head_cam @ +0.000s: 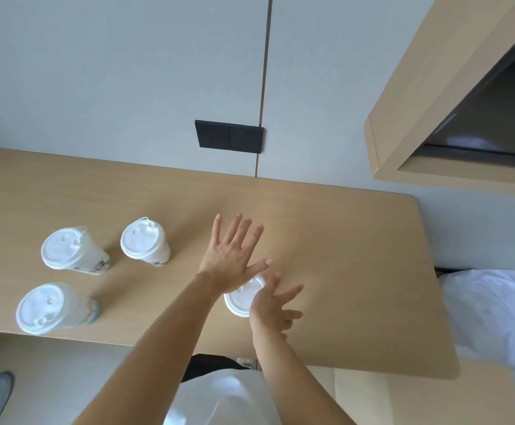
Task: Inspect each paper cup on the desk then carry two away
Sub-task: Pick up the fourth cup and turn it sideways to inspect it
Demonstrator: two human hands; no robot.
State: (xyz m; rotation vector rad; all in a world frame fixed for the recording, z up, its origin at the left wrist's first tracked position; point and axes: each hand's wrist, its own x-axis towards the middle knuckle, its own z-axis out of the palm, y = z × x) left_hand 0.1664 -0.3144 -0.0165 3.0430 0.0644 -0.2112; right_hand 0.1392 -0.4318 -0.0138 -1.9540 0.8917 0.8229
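While three lidded cups [75, 251] wait at the left of the frame, the left hand [230, 254] and right hand [273, 305] spread open over the fourth cup [240, 300] at centre, probably to take it.

We see bright, even daylight; soft shadows right of cups [145, 242] on counter [342, 240]; slight blur; wide-angle bending at edges.

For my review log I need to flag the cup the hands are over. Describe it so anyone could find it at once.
Start at the wooden desk under the black wall sockets. Three lidded cups stand in a group at its left end; the fourth cup stands alone nearer the middle, by the front edge. It is the only one half hidden beneath the open left hand and right hand.
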